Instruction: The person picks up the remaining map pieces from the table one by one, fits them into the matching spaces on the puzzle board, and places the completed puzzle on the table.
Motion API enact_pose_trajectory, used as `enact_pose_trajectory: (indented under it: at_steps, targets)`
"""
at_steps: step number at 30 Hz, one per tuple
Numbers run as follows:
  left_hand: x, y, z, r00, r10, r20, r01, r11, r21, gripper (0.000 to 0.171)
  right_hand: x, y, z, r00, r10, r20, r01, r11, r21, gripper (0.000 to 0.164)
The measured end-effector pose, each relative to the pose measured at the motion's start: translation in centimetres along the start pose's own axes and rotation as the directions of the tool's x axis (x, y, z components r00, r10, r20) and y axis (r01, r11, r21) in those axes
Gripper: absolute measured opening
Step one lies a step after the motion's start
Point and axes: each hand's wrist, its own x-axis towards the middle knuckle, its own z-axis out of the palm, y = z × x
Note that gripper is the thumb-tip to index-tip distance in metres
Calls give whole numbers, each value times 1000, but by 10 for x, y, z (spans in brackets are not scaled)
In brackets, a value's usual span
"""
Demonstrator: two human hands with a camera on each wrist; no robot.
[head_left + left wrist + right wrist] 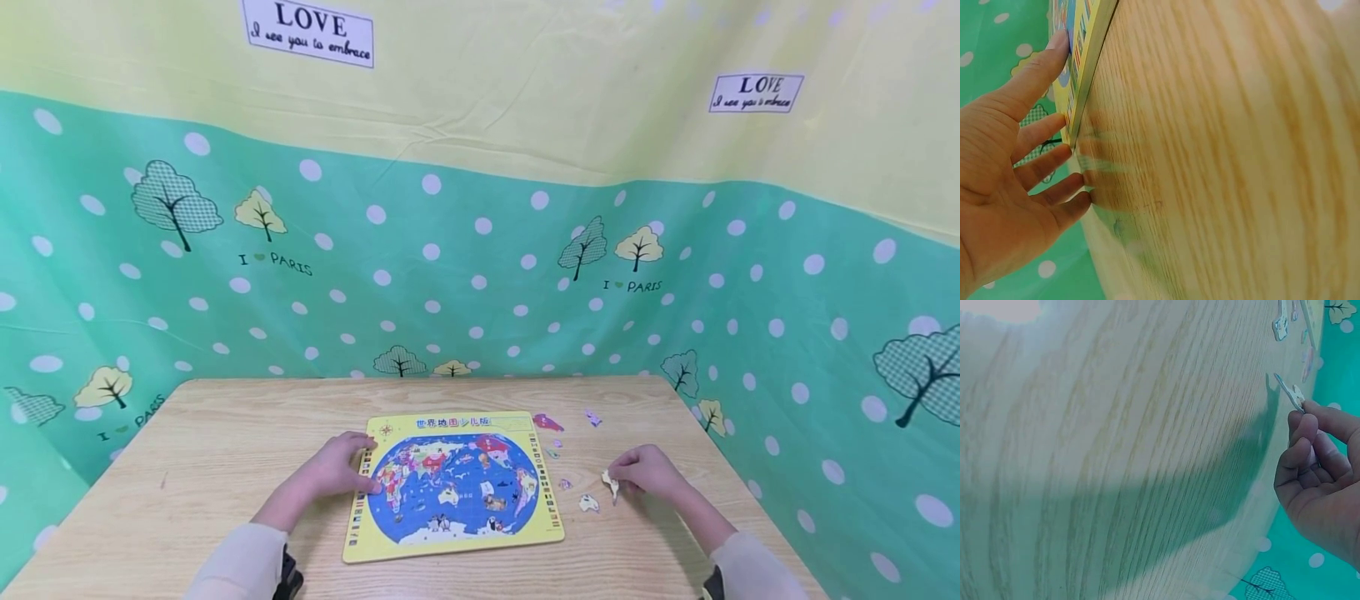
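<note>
A yellow-bordered world map puzzle board (450, 546) lies on the table. My left hand (341, 467) rests at its left edge, thumb on the printed face and the other fingers spread loosely along the side, as the left wrist view shows. To the right of the board, my right hand (651, 471) pinches a small pale puzzle piece (610, 481) between thumb and forefinger. In the right wrist view the held puzzle piece (1290, 392) is tilted, its free end pointing away from the fingertips. Another pale puzzle piece (588, 502) lies between that hand and the board.
Several loose puzzle pieces lie right of the board, among them a red one (549, 422) by its upper right corner and a purple one (593, 418) farther back. Behind the wooden table (247, 417) hangs a green and yellow curtain (450, 292).
</note>
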Motion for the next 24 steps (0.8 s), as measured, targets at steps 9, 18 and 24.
enact_pose_trajectory:
  at_steps: [9,18,24]
  targets:
    - [-3,4,-2,1000,5,6,-5,1000,1,80,-1,-2,0,1000,9,-2,-9,1000,29,10]
    - [-3,5,-4,1000,14,7,-14,1000,0,81,1,-4,1,1000,-3,5,3,1000,28,12]
    - [-3,4,-4,1000,12,6,-13,1000,5,82,2,-4,4,1000,3,-9,-3,999,41,11]
